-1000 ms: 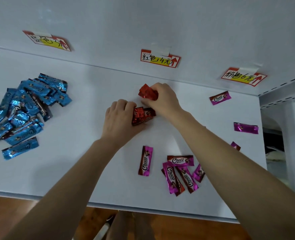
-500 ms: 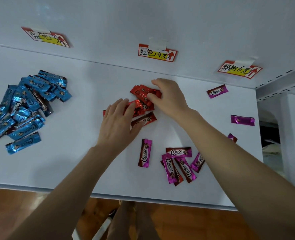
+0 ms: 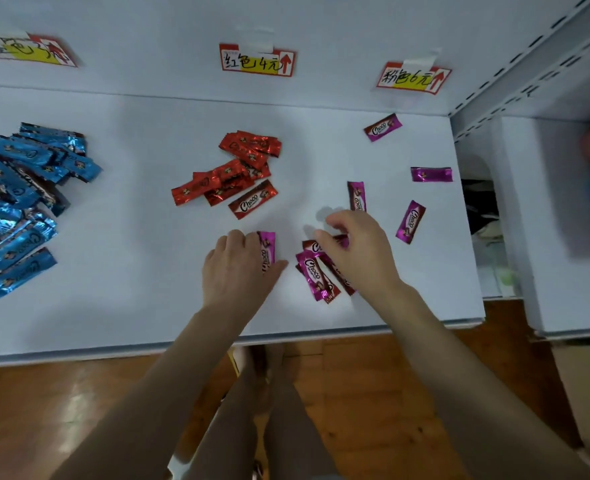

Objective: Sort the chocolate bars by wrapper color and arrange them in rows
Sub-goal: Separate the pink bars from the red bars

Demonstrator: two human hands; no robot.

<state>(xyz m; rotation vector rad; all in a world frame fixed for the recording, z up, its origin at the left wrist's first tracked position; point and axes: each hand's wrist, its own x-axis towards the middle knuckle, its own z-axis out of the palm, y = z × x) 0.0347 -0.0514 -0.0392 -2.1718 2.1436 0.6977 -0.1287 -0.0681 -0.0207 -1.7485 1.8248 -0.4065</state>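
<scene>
Pink pile (image 3: pixel 316 271): near shelf (image 3: pixel 148 271) front, well apart from pink label (image 3: pixel 413 77). Left hand (image 3: pixel 238 268) pinches one pink bar (image 3: pixel 266 247); right hand (image 3: pixel 359 251) curls over the pile (grip: we cannot tell). We should gather flat, wrappers aligned.

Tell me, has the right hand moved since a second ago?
Yes. The right hand has pulled back from the red bars under the red price label toward the front edge of the shelf, over the pink bars.

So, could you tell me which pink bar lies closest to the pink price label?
The lone pink bar, logo up, just below that label; the rest lie nearer the front edge.
</scene>
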